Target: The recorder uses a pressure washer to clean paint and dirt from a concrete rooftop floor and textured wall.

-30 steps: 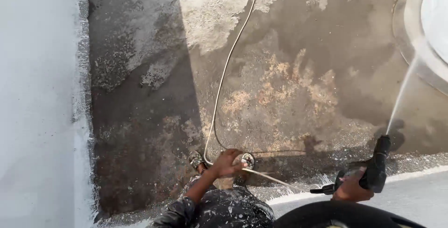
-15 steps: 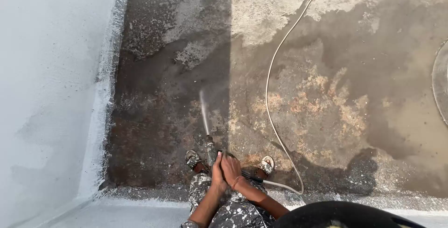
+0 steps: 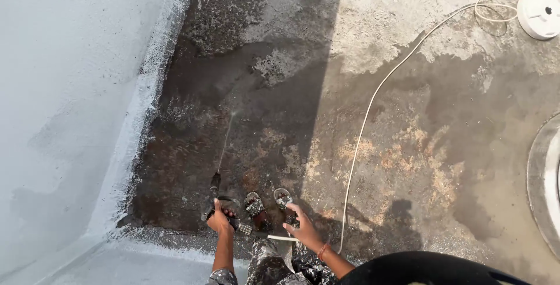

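While my left hand (image 3: 219,219) gripped the spray gun (image 3: 214,194) tightly and my right hand (image 3: 301,228) held its hose (image 3: 274,237) behind, I washed the dirty floor (image 3: 262,86) ahead, needing a steady aim.

We're in paint-splattered dark trousers (image 3: 274,264), forearms bare, and grubby sandals (image 3: 255,204) flecked with the same white spots. There's a thin reddish band (image 3: 321,252) round our right wrist, plus matching speckled fabric near the left elbow.

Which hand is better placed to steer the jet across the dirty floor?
Left, probably. The left hand grips the spray gun by its handle, behind the nozzle. The right hand only holds the hose behind it.
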